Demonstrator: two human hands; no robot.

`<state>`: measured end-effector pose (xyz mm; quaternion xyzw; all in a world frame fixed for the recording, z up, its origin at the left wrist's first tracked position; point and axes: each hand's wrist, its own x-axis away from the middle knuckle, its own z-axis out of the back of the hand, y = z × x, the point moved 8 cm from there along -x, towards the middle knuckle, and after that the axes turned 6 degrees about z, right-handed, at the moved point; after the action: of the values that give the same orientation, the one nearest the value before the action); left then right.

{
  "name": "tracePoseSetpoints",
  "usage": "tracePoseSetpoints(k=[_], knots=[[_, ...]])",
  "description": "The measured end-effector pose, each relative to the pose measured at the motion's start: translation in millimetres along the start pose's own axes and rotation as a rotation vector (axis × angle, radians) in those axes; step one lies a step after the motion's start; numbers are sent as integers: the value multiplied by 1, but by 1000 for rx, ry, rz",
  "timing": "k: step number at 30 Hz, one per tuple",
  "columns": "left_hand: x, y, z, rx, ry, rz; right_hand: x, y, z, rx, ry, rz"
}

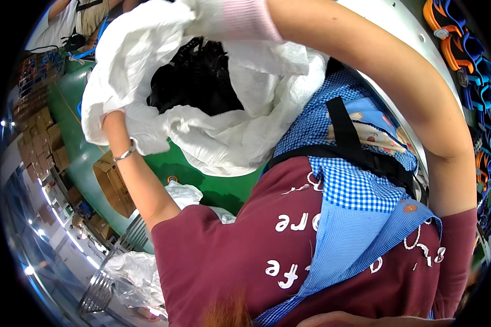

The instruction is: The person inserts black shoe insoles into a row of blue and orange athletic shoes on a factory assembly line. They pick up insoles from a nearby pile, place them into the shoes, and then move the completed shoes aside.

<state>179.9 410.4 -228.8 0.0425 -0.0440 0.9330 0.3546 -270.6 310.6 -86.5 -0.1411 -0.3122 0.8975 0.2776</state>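
A large white woven sack point(218, 144) hangs in front of me with its mouth wide and its rim rolled and crumpled. Black items point(193, 79), too dark to name, lie inside. My left hand point(113, 117) goes under a fold of the sack at its left rim; the fingers are hidden, and a silver bracelet circles the wrist. Across the top reaches my right arm, its hand point(206, 19) in a white glove with a pink cuff. That hand is closed on the far rim, where the cloth bunches, though the white glove partly blends into it.
Green floor point(213, 188) shows below the sack. White plastic bags point(131, 278) lie at lower left by a metal rack point(98, 289). Cardboard boxes point(113, 182) stand at left. Orange and blue straps point(458, 54) hang at far right, and another person point(65, 27) is at upper left.
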Motion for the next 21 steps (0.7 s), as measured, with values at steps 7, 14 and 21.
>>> tracePoseSetpoints(k=[7,14,21], knots=[[16,56,-74,-24,-280,-188,-15,7,-3,36,23,43],[96,164,-93,-283,-556,-442,-3,18,10,-159,67,-53],[-17,109,-30,90,-144,-242,-11,11,7,-264,82,-197]])
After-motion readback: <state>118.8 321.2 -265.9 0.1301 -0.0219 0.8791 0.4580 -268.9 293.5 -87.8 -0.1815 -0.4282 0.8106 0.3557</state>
